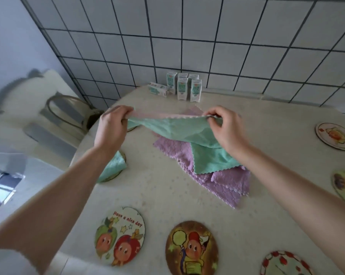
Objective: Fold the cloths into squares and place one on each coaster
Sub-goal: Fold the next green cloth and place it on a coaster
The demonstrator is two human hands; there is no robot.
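- Your left hand [112,126] and right hand [225,126] each pinch a top corner of the green cloth [173,129], fingers curled on its edge.
- It hangs in the air, its lower part draped on the purple cloths [223,185] on the table [157,195].
- It looks light, soft and limp, so expect sag; hold it by the corners.
- A folded cloth [113,164] already sits on the left coaster [117,174]; the printed coaster [120,236] is bare.
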